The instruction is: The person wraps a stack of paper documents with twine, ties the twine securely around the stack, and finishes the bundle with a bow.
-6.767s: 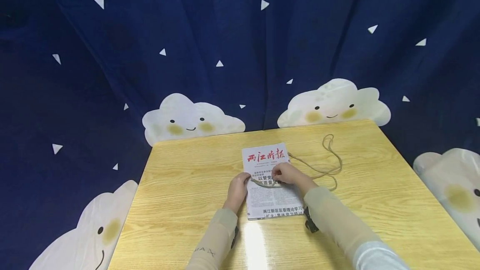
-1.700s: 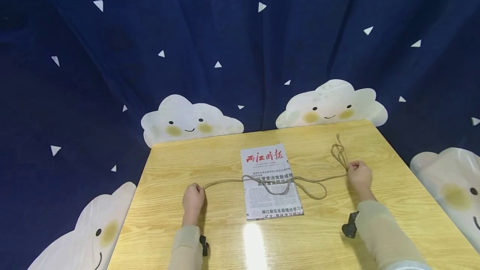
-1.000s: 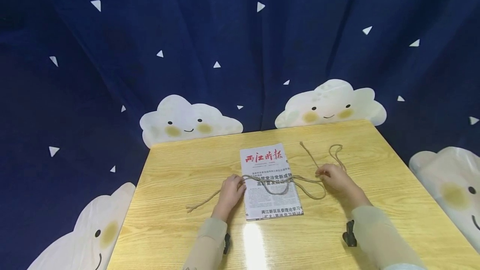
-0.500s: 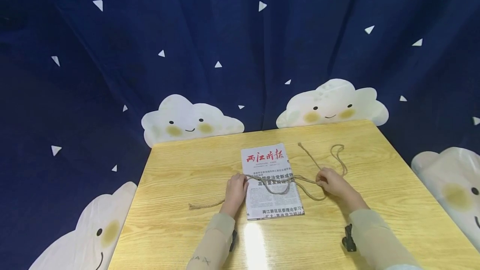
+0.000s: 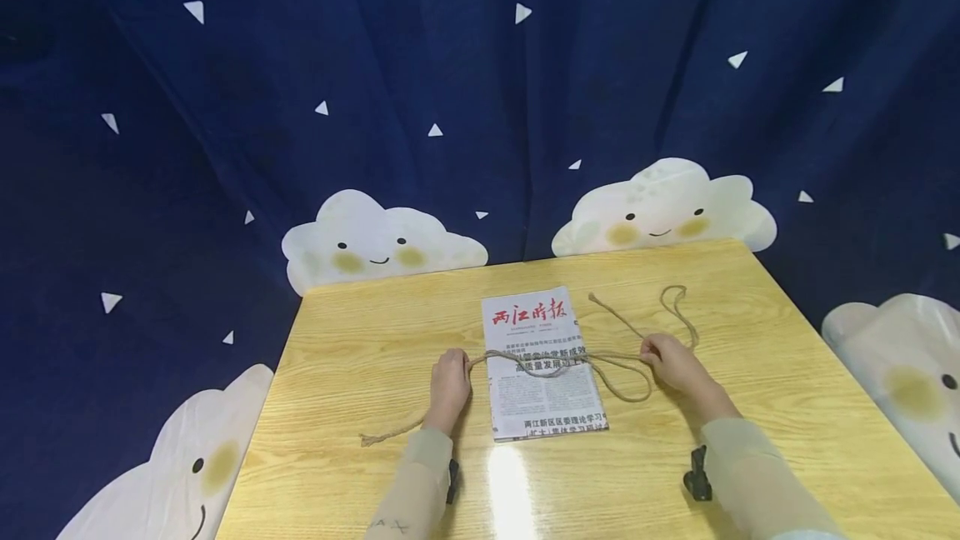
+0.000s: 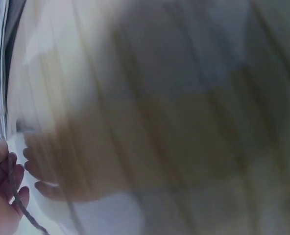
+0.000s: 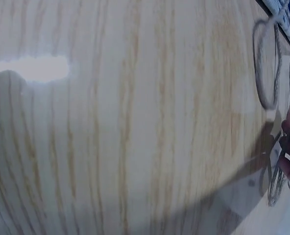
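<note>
Pinching the brown rope that crosses the newspaper, both hands flank the printed page.

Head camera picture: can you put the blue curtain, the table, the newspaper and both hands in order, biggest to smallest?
1. Blue curtain
2. Table
3. Newspaper
4. Left hand and right hand: these look about alike, so I can't rank one above the other.

A navy cloth with white triangles hung behind the wooden tabletop; smiling clouds flanked it and lined its far edge; glare whitened its near part.
</note>
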Demonstrator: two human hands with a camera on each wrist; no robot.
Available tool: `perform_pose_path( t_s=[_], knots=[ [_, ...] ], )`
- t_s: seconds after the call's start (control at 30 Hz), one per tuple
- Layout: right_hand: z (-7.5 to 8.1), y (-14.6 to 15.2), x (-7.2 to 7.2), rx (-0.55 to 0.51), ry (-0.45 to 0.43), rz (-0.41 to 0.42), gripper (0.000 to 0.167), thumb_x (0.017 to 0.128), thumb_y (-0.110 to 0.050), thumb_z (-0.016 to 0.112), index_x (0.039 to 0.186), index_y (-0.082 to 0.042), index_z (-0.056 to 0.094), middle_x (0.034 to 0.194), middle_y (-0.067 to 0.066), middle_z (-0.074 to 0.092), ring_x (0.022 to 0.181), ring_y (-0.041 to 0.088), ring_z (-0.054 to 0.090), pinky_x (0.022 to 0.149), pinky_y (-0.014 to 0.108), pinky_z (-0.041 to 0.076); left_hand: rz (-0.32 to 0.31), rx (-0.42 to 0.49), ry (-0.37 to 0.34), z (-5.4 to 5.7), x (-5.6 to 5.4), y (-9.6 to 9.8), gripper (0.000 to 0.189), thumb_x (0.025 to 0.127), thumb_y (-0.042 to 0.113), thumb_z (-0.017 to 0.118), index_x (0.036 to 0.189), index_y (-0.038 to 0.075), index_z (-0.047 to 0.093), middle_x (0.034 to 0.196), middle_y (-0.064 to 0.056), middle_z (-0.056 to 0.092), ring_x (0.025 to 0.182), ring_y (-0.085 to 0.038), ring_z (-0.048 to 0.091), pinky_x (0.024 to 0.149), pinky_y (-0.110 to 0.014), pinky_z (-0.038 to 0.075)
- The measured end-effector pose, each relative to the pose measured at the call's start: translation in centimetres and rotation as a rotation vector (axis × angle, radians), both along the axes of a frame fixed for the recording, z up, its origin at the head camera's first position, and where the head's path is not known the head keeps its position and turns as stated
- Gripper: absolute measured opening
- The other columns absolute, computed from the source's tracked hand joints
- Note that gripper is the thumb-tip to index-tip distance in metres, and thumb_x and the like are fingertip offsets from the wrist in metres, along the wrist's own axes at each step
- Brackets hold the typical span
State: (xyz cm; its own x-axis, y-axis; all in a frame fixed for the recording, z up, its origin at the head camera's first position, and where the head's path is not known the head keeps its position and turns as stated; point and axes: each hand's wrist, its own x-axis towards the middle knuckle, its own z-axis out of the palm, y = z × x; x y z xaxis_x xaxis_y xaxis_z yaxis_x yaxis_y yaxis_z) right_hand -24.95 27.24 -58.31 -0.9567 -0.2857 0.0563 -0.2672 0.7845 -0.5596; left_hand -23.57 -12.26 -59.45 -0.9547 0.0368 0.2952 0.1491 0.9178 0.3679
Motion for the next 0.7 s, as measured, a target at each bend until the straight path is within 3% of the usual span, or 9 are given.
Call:
perform_pose_path(
  t_s=[0.23, 0.5, 0.7],
  knots=[
    [0.1, 0.4, 0.1, 0.013, 0.010, -0.035, 0.007, 0.088, -0.004, 0.057, 0.082, -0.004, 0.054, 0.073, 0.002, 0.050, 0.066, 0.015, 0.044, 0.056, 0.028, 0.039, 0.071, 0.112, -0.016, 0.2, 0.1, -3.3, 0.008, 0.085, 0.006, 0.062, 0.079, 0.002, 0.058, 0.076, -0.006, 0.056, 0.072, -0.022, 0.054, 0.064, -0.035, 0.047],
    [-0.2, 0.3, 0.2, 0.024, 0.048, -0.050, 0.009, 0.087, -0.004, 0.059, 0.079, -0.005, 0.055, 0.071, 0.002, 0.051, 0.066, 0.015, 0.044, 0.056, 0.028, 0.039, 0.126, 0.109, 0.008, 0.7, -0.4, -5.5, 0.006, 0.080, 0.005, 0.067, 0.079, 0.000, 0.064, 0.075, -0.010, 0.061, 0.071, -0.025, 0.057, 0.062, -0.036, 0.050],
    [-0.4, 0.5, 0.1, 0.033, 0.058, -0.055, 0.010, 0.086, -0.004, 0.060, 0.077, -0.006, 0.055, 0.070, 0.001, 0.049, 0.066, 0.016, 0.044, 0.058, 0.030, 0.039, 0.142, 0.141, 0.008, 0.8, -1.0, -6.6, 0.006, 0.082, 0.003, 0.064, 0.081, -0.002, 0.061, 0.078, -0.012, 0.061, 0.070, -0.026, 0.060, 0.058, -0.035, 0.052]
  ],
)
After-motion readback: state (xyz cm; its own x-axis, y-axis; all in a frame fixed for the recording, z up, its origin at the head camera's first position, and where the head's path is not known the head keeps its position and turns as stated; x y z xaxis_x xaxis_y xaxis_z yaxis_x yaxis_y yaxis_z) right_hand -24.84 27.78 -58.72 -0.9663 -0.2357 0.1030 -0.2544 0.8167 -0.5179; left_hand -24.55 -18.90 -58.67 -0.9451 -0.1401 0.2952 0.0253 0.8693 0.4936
